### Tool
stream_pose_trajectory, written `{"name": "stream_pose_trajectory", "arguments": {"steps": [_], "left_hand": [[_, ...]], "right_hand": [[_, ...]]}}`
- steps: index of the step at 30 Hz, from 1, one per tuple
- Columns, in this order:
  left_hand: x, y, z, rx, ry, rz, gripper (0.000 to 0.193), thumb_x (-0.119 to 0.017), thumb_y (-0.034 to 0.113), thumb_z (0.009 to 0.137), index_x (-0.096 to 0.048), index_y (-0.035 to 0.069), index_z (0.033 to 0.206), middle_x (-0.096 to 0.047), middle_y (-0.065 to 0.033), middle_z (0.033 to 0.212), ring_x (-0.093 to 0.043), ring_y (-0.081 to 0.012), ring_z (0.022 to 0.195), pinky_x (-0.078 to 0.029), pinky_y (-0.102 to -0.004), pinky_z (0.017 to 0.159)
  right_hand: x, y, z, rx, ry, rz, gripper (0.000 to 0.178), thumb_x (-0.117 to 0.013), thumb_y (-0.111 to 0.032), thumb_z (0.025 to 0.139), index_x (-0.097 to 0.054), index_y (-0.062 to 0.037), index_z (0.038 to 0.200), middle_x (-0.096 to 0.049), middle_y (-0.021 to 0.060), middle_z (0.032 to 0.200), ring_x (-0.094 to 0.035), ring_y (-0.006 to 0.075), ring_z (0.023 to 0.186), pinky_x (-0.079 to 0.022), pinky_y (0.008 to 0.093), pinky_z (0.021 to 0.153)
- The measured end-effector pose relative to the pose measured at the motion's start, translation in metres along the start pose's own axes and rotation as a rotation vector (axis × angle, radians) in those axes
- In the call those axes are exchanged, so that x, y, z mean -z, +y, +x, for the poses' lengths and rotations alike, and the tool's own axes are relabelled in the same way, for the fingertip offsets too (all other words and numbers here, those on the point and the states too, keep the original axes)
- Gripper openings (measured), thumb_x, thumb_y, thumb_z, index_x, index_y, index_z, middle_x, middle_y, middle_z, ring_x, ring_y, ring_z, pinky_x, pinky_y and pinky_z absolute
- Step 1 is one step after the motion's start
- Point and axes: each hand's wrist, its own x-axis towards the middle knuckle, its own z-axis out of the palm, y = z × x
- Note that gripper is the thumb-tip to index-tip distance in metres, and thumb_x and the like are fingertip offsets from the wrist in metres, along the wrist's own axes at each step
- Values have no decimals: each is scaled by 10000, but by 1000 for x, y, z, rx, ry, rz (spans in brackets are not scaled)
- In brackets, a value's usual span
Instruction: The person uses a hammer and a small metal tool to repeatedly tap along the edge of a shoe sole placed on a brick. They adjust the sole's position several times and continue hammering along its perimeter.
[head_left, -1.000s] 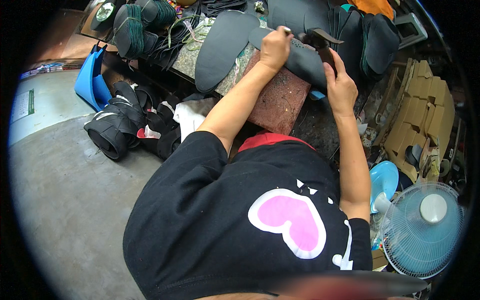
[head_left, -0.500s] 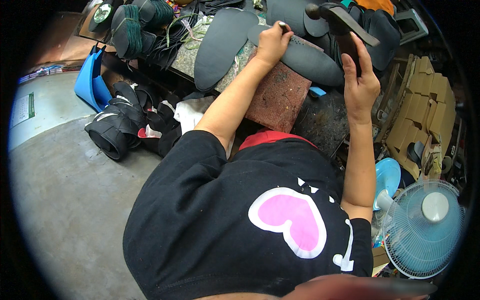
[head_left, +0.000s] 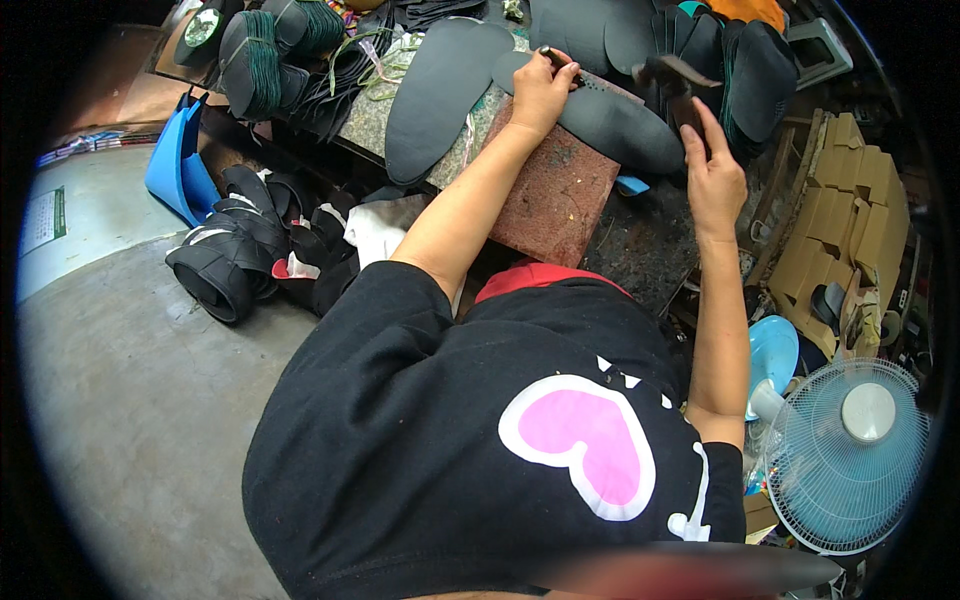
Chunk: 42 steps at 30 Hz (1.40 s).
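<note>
My left hand (head_left: 540, 95) pinches a thin metal punch (head_left: 572, 72) and holds its tip against a dark grey shoe sole (head_left: 620, 128). The sole lies across a reddish-brown slab (head_left: 555, 195) on the workbench. My right hand (head_left: 715, 180) grips the handle of a dark hammer (head_left: 672, 78), held up just right of the sole, its head above the sole's far end. Both forearms reach forward from my black shirt with a pink heart.
A second large dark sole (head_left: 440, 90) lies left of the slab. Bundled black soles (head_left: 240, 255) and a blue dustpan (head_left: 178, 165) sit on the floor at left. Cardboard pieces (head_left: 840, 225), a blue dish (head_left: 775, 350) and a pale blue fan (head_left: 850, 450) crowd the right.
The hammer rose from the sole and moved right with my right hand, then dropped a little. My left hand stayed on the sole with the punch.
</note>
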Motion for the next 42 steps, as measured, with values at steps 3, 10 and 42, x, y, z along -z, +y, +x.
{"name": "stream_pose_trajectory", "arguments": {"steps": [3, 10, 42], "left_hand": [[-1, 2, -3, -99, 12, 160, 140, -681, 91, 903, -603, -16, 949, -719, -119, 811, -721, -181, 736, -587, -298, 639], [-13, 16, -10, -504, -6, 529, 174, -703, 147, 866, -568, 50, 917, -649, -164, 745, -657, -355, 711, -518, -413, 641], [-1, 17, -5, -348, 59, 556, 128, -653, 94, 887, -566, 14, 935, -671, -199, 800, -679, -356, 694, -545, -401, 619]], "right_hand": [[14, -16, 5, 105, 89, 242, 369, -628, -375, 956, -631, -247, 1302, -733, 105, 1010, -730, 215, 845, -542, 319, 716], [-17, -10, 2, 151, 4, 91, 370, -586, -395, 965, -595, -246, 1303, -712, 171, 931, -702, 355, 850, -553, 405, 702], [-23, -12, -4, -90, -178, -83, 357, -525, -460, 973, -605, -324, 1293, -712, 162, 910, -689, 364, 823, -524, 458, 695]]}}
